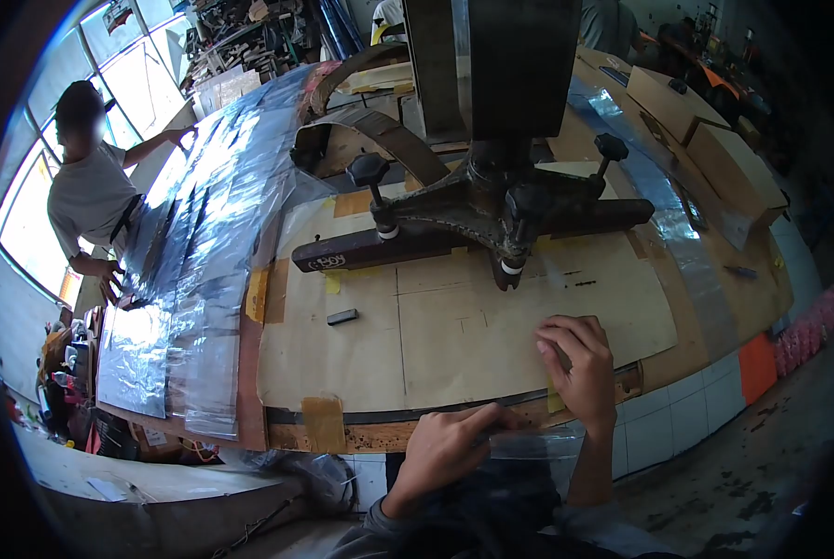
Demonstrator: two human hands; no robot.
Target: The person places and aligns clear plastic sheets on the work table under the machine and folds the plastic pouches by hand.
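Head view: nearest me, my left hand is closed around the near end of a clear plastic sheet at the desk edge. The sheet's long axis runs along that edge, pointing rightward from this hand to my right hand, which sits just past it, fingers curled and pressing on the brown paper template (whether it also pinches the sheet I cannot tell). Beyond both hands stands the dark press. A co-worker leans over foil sheets, far left.
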